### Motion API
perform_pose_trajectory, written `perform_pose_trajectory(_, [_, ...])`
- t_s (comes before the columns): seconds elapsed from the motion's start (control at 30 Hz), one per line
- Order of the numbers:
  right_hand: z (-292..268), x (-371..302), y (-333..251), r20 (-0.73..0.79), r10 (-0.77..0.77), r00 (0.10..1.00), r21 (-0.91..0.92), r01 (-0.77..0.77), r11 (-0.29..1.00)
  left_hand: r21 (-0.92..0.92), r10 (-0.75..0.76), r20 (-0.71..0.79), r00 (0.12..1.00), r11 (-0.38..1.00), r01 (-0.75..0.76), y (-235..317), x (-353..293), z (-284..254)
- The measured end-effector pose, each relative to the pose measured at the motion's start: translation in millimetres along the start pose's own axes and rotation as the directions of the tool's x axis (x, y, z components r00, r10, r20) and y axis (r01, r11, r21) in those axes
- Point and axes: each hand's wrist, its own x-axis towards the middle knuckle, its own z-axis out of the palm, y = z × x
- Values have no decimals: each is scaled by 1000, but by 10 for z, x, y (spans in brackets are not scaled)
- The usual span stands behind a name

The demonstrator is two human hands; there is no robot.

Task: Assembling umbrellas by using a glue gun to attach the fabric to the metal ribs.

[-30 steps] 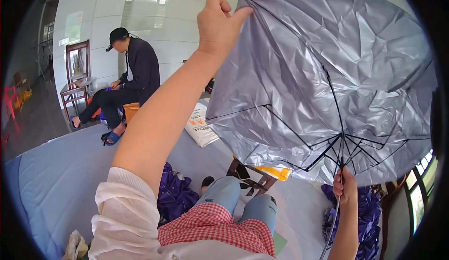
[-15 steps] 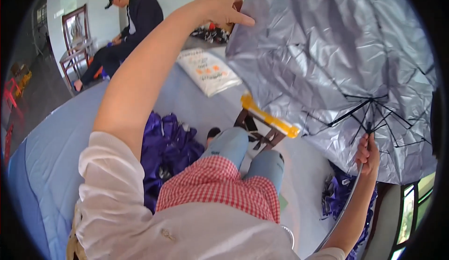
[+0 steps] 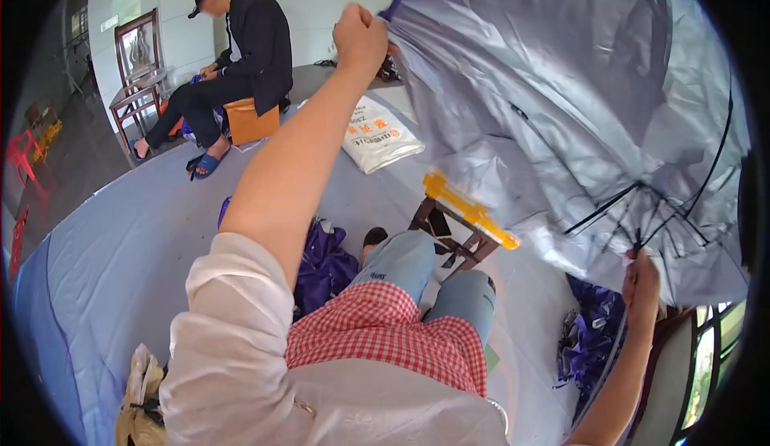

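Observation:
A silver-lined umbrella (image 3: 521, 61) with a purple edge fills the upper right, its inside turned toward me. My left hand (image 3: 361, 38) is raised at the canopy's left edge, its fingers closed on the cloth there. Low on the right, my right hand (image 3: 642, 285) is wrapped round the umbrella's shaft, just below the hub where the black ribs (image 3: 638, 193) meet. The ribs are partly spread, and the lining hangs in loose folds between them.
Purple cloth heaps (image 3: 325, 273) lie left of my legs and at the right (image 3: 593, 334). Ahead stands a brown stool with a yellow top (image 3: 469, 209), near a white printed bag (image 3: 381, 137). A co-worker (image 3: 257, 53) sits on an orange box (image 3: 250, 121) beside a wooden chair (image 3: 140, 77).
My left hand has moved left and closed, drawing the canopy's edge with it. The cloth has shifted and folded differently. My right hand still grips the shaft, slightly lower.

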Motion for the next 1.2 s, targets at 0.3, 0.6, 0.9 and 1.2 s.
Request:
perform_pose_trajectory(0.3, [182,85,228,-31,-161,986,-471,128,873,195,439,-36,898,884,-424,831,-118,256])
perform_pose_trajectory(0.6, [47,385,377,-103,-38,994,-398,-6,917,423,-20,628,778,848,-319,609,-257,17])
perform_pose_trajectory(0.9, [-175,584,455,-74,31,997,-311,-53,949,638,-407,720,562,706,-307,-270,-214,-228])
perform_pose_trajectory(1.2, [-460,858,521,-63,-357,932,-677,223,702,160,-109,648,754,987,5,283,95,532])
